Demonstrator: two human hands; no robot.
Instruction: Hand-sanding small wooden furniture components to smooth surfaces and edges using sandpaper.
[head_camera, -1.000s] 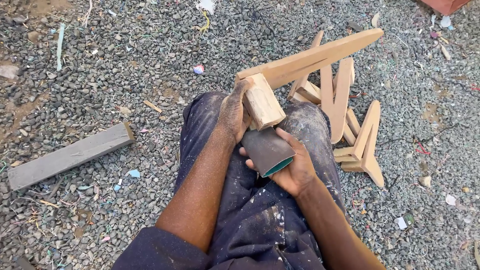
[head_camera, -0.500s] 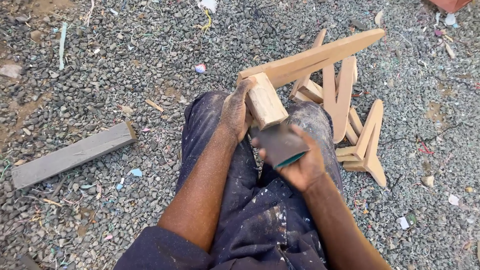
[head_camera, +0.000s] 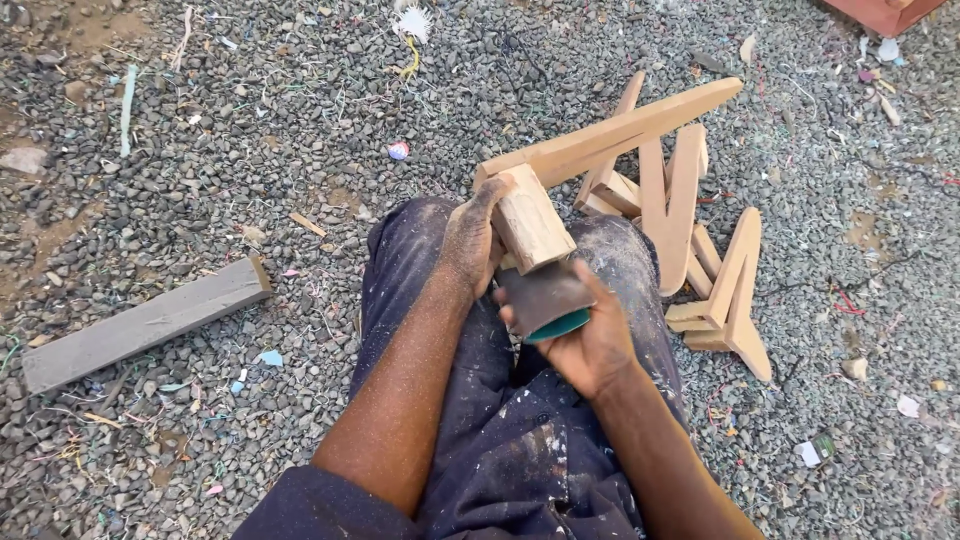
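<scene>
Lap: dark trousers (head_camera: 520, 440) flecked with paint and dust, person seated on gravel (head_camera: 250, 150).
Right hand (head_camera: 590, 340): clenched on a folded sheet of sandpaper (head_camera: 545, 298), dark face up, green edge showing; the sheet is pressed against the lower end of the wooden leg.
Left hand (head_camera: 470, 240): dusty, wrapped around the wooden leg (head_camera: 528, 222), steadying it over the knees.
Wooden leg: pale, rounded block, joined to a long wooden beam (head_camera: 620, 130) running up and right.
Beside right knee: pale wooden frame pieces (head_camera: 700, 240), lying on the gravel.
Left, farther: grey plank (head_camera: 150, 322), flat on the gravel, well apart from the hands.
</scene>
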